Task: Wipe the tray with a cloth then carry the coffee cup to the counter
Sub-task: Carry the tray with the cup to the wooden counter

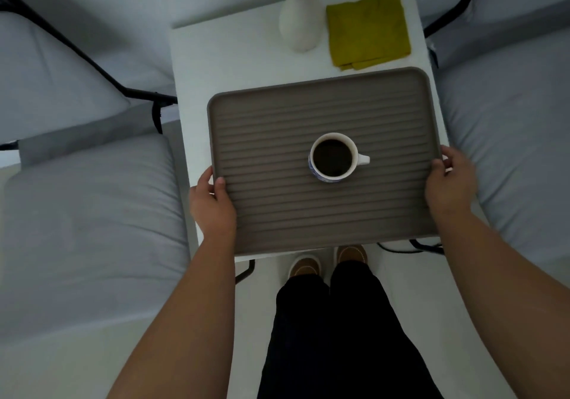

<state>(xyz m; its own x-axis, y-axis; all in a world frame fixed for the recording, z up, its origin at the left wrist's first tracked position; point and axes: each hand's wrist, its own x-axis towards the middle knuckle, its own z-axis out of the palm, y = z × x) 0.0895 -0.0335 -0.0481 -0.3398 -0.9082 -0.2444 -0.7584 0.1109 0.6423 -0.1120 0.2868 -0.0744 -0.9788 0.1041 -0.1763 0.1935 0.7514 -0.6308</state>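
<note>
Both hands hold the tray: left hand [212, 202] clenched on its 9 o'clock edge, right hand [448, 182] on its 3 o'clock edge. The cup [334, 158] sits mid-tray [277, 213] between them; the cloth [368, 29] lies at 12 o'clock on the worktop [216, 59].

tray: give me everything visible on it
The tray is a grey-brown rounded rectangle with a raised rim and ribbed floor, looking like matte rubber or plastic. It sits over the white table, near edge overhanging; whether it rests or is lifted is unclear. The left hand and right hand grip its short edges. A full coffee cup stands upright near its middle.
</note>
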